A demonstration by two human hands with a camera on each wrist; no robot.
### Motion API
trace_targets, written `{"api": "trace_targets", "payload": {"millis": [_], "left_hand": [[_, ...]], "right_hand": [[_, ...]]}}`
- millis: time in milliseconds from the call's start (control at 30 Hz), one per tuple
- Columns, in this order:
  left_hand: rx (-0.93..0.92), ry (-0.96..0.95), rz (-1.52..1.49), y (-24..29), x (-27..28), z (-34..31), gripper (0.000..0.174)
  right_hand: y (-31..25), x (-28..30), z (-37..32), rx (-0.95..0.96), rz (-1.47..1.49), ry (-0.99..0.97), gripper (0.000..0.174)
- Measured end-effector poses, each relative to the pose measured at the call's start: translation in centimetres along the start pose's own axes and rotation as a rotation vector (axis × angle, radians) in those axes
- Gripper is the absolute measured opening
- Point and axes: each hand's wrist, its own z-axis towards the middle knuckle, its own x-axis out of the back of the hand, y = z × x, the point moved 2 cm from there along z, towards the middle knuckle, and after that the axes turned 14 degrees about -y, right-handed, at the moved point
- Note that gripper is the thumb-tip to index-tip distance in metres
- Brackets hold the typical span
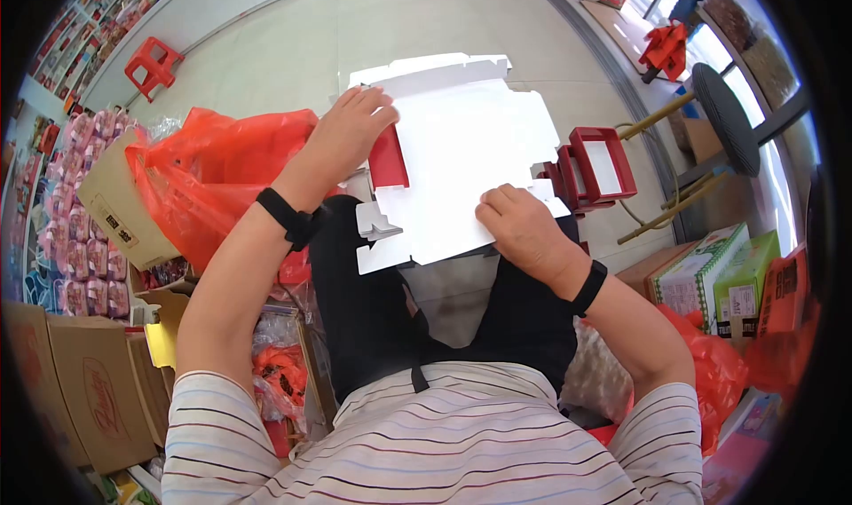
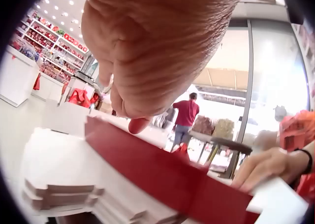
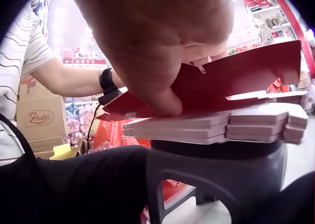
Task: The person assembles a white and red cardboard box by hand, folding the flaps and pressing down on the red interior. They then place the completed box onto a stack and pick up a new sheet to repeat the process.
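Note:
A flat die-cut cardboard box blank [image 1: 470,141], white on its upper face and red beneath, lies over a stack of similar blanks [image 3: 261,125]. The stack rests on a dark grey plastic stool [image 3: 221,170] between the person's knees. At the blank's far left, the left hand [image 1: 355,119] holds the edge beside a raised red flap [image 2: 167,170]. The right hand [image 1: 524,230] grips the near right edge, with its thumb [image 3: 165,103] against the red underside. That edge is lifted off the stack in the right wrist view.
Red box parts [image 1: 603,163] stand right of the stack. A red plastic bag [image 1: 222,168] and a carton [image 1: 129,199] lie to the left. Further right is a round-topped stool [image 1: 723,119]. Cartons [image 1: 701,270] crowd the right side, and a person [image 2: 186,115] stands in the background.

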Motion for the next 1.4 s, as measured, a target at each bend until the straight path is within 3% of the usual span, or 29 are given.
{"api": "trace_targets", "payload": {"millis": [100,167,333,433,533,633,733,900,1033,1133,1400], "left_hand": [[0.037,-0.256,-0.526,4.5,1.0,0.4,0.017],[-0.225,-0.285,-0.346,9.4,0.5,-1.4,0.014],[0.067,-0.348,0.141,6.4,-0.1,-3.8,0.013],[0.165,-0.337,0.052,6.2,1.3,-5.5,0.021],[-0.082,-0.099,-0.193,8.5,3.0,-5.5,0.031],[-0.035,-0.140,-0.401,9.6,1.7,-5.4,0.037],[0.093,-0.356,-0.422,8.0,-0.4,-3.6,0.027],[0.264,-0.642,-0.568,5.7,-0.3,0.3,0.028],[0.386,-0.669,-0.754,4.6,-0.8,1.5,0.033],[0.367,-0.655,-0.685,4.4,-1.7,1.5,0.035],[0.338,-0.676,-0.618,4.0,-2.6,1.9,0.040]], "right_hand": [[-0.5,-0.5,0.4,-0.046,0.016,-0.046,0.021],[-0.6,-0.6,0.9,-0.048,0.031,-0.074,0.025],[-0.6,0.4,0.9,-0.060,0.121,-0.071,0.026],[0.1,0.4,1.0,-0.085,0.180,-0.101,0.028],[0.9,0.1,1.3,-0.123,0.245,-0.091,0.027],[1.5,0.4,1.5,-0.145,0.301,-0.088,0.018],[2.7,0.8,1.7,-0.163,0.361,-0.149,0.009],[5.1,1.7,2.5,-0.385,0.535,-0.233,0.022],[6.4,1.6,3.3,-0.477,0.562,-0.290,0.025],[7.1,0.4,4.0,-0.407,0.383,-0.249,0.027],[8.6,0.1,5.0,-0.455,0.434,-0.435,0.029]]}}
